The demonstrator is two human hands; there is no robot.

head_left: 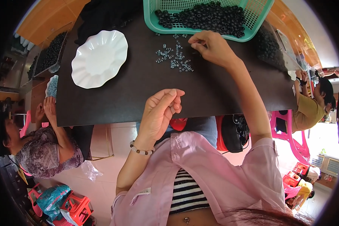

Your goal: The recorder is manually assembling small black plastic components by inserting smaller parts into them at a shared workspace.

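Observation:
My left hand [162,109] is raised just over the table's near edge, palm turned inward. Its thumb presses against the curled fingers, and anything between them is too small to make out. My right hand [214,48] reaches to the near side of the green basket [148,19], right of a scatter of small metal springs [175,56]. Thumb and forefinger there are drawn together, and I cannot make out what they hold. Many small black ring-like parts [214,18] fill much of the basket. A white wavy-rimmed plate [100,58] lies on the left.
The dark table [139,103] also carries a black cloth [101,19] and, at the right, a clear bin [271,49] of black parts. Another such bin [51,52] stands beyond the left edge. Co-workers sit at the left [49,150] and right [309,105].

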